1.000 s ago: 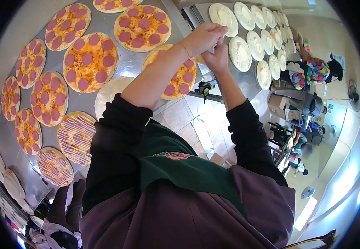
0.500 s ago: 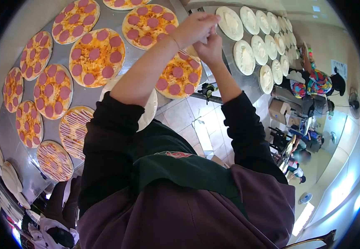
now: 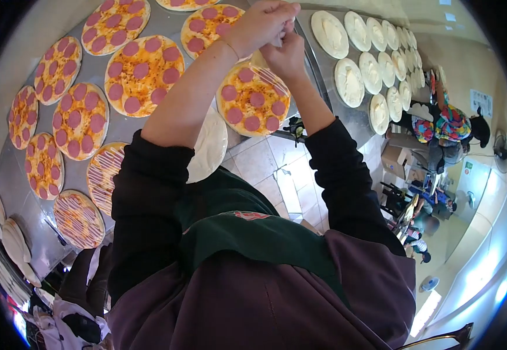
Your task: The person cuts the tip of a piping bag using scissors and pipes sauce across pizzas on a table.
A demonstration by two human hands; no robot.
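- A small, whitish, film-like thing point(image 3: 278, 40) shows between the 2 hands, at the right end of the grey metal bench point(image 3: 169, 18); most of it is hidden, so its long axis cannot be told.
- The left hand point(image 3: 263, 22) closes over its upper side in the view, fingers curled. The right hand point(image 3: 286, 53) closes on it from below in the view, knuckles just beside the left palm. Both appear to grasp it.
- The round pizza with pink sausage slices and a few thin white stripes point(image 3: 254, 100) lies on the wearer's side of this grip, between the 2 forearms, near the bench's right corner.
- Its stripes mark only the rim nearest the right hand, slanting down to the right in the view; the rest shows none. The right hand is the nearer of the 2 to this rim.
- The pale, glossy round disc point(image 3: 209, 147) lies beside the left forearm, near the bench's front edge.
- Further left on the bench, 2 round pizzas covered in white stripes point(image 3: 79, 219) lie towards the front edge; round pizzas with sausage slices and no stripes point(image 3: 142, 74) spread to the far and left edges.
- To the right, past the dark gap, a second metal bench point(image 3: 355, 121) bears rows of pale round discs point(image 3: 348, 83).
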